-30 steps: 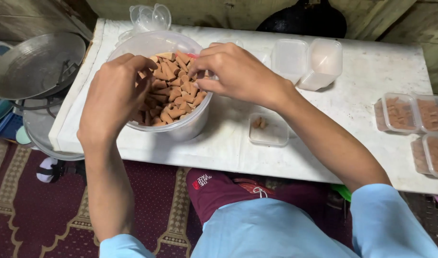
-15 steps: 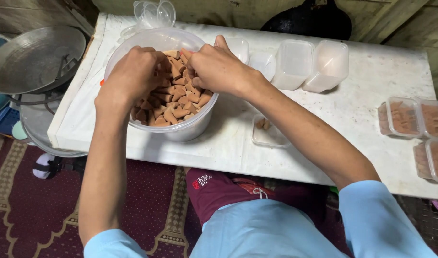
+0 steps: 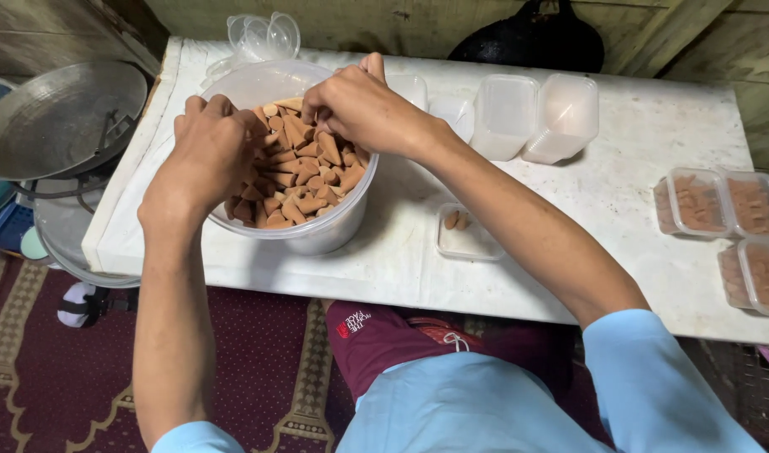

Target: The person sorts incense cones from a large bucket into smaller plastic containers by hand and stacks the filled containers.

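Note:
A large clear plastic tub (image 3: 317, 239) full of small brown cones (image 3: 304, 180) stands on the left part of the white table (image 3: 619, 193). Both hands reach into it. My left hand (image 3: 208, 155) is curled over the cones at the tub's left side. My right hand (image 3: 359, 105) pinches cones at the tub's far side with fingers bent. A small clear box (image 3: 466, 235) holding two cones lies just right of the tub, under my right forearm.
Empty clear boxes (image 3: 535, 117) stand stacked at the table's back. Filled, closed boxes of cones (image 3: 720, 205) lie at the right edge. A metal scale pan (image 3: 57, 117) sits to the left of the table. A dark pan (image 3: 535, 38) rests behind. A patterned red carpet (image 3: 49, 386) lies below.
Both hands have moved deeper into the tub, the left one sliding toward its left side and the right one toward its far rim. The view has shifted slightly.

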